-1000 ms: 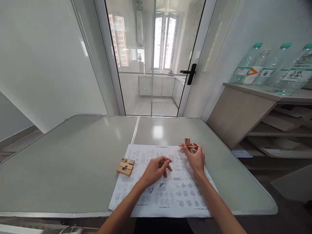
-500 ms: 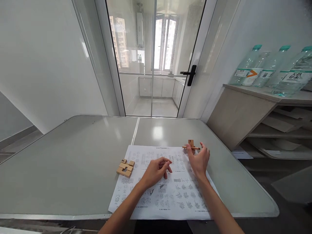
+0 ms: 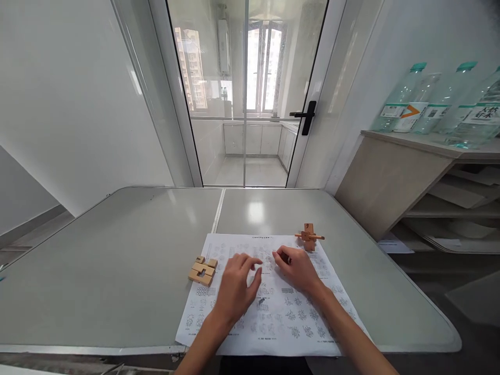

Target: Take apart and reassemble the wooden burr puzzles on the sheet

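Note:
My left hand (image 3: pixel 239 278) hovers over a printed sheet (image 3: pixel 269 333) with its thumb and fingers apart, holding nothing. Opposite it, my right hand (image 3: pixel 299 268) is over the same sheet, its fingers curled in and nothing visible in them. Beyond the right hand stands a reddish-brown wooden interlocking puzzle (image 3: pixel 308 245), a numeral on its top piece and a thin pencil-like stick (image 3: pixel 317 237) lying across it. Pale wooden puzzle blocks (image 3: pixel 201 278), fitted together around a small gap, lie at the sheet's left edge. Small line drawings cover the sheet.
The grey table (image 3: pixel 117 271) has a pale seam and a metal edge. A glass door with a black handle (image 3: pixel 308 117) stands behind it. To the right, a shelf unit (image 3: pixel 394 172) holds papers, with several clear bottles (image 3: pixel 402 101) on top.
My right hand has left the brown puzzle and stick and come back toward the middle of the sheet. The left hand has shifted slightly left, its fingers spreading.

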Demonstrator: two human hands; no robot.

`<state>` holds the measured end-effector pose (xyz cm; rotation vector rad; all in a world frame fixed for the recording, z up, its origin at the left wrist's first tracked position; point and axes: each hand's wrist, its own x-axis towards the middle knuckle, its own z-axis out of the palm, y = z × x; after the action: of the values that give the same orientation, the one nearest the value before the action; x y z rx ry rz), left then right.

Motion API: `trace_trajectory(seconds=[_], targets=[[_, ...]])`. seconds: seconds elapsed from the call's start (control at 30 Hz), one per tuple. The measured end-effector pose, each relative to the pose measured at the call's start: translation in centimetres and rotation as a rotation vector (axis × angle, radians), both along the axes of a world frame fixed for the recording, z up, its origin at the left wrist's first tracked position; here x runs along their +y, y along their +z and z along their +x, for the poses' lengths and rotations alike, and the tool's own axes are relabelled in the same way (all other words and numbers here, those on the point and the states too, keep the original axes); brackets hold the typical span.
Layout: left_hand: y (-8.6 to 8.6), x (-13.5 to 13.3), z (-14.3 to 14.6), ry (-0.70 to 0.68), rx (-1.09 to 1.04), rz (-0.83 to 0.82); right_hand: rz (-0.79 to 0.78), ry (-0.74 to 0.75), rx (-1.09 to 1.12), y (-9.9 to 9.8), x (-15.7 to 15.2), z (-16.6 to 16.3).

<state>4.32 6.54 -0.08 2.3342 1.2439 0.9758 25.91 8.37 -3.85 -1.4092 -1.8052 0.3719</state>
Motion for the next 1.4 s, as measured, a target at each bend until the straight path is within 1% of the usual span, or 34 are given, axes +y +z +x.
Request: trace_trajectory(seconds=[0.07, 0.1, 0.17, 0.2, 0.27, 0.33, 0.47, 0.57, 0.73, 0.93, 1.0, 1.07, 1.27, 1.33, 1.4], targets=[[-0.2, -0.4, -1.4, 0.205, 0.044, 0.137, -0.013, -0.004, -0.004, 0.0, 0.1, 0.1], [-0.3, -0.5, -2.2, 0.305, 0.077, 0.171, -0.017, -0.005, -0.005, -0.1, 0.1, 0.2], [-0.6, -0.4, -3.8, 0.483, 0.152, 0.17, -0.027, -0.004, -0.007, -0.1, 0.2, 0.2], [-0.8, -0.3, -4.5, 0.542, 0.185, 0.158, -0.031, -0.004, -0.007, -0.1, 0.2, 0.2], [-1.2, 0.0, -5.9, 0.632, 0.25, 0.138, -0.039, -0.005, -0.007, -0.1, 0.2, 0.2], [-1.5, 0.3, -7.0, 0.69, 0.29, 0.092, -0.045, -0.005, -0.006, -0.1, 0.2, 0.2], [-1.8, 0.5, -8.3, 0.733, 0.281, -0.026, -0.053, -0.002, 0.0, 0.0, 0.1, 0.2], [-1.9, 0.6, -8.7, 0.713, 0.259, -0.053, -0.052, -0.006, 0.005, 0.0, 0.2, 0.2], [-1.8, 0.8, -9.0, 0.646, 0.181, -0.036, -0.046, -0.006, 0.009, -0.1, 0.3, 0.2], [-1.4, 1.0, -8.7, 0.529, 0.102, -0.03, -0.045, -0.008, 0.01, -0.1, 0.4, 0.2], [-1.2, 1.0, -8.1, 0.447, 0.085, -0.038, -0.045, -0.007, 0.01, -0.2, 0.4, 0.2], [-1.0, 1.1, -7.2, 0.336, 0.068, -0.043, -0.045, -0.006, 0.009, -0.2, 0.4, 0.2], [-0.2, 2.0, -3.2, -0.018, 0.03, -0.101, -0.043, -0.004, 0.007, -0.1, 0.4, 0.1], [-0.2, 2.5, -2.0, -0.103, 0.024, -0.122, -0.044, -0.001, 0.007, -0.1, 0.4, 0.1], [-0.4, 3.1, -1.1, -0.157, 0.026, -0.144, -0.046, -0.002, 0.009, -0.2, 0.5, 0.1]])
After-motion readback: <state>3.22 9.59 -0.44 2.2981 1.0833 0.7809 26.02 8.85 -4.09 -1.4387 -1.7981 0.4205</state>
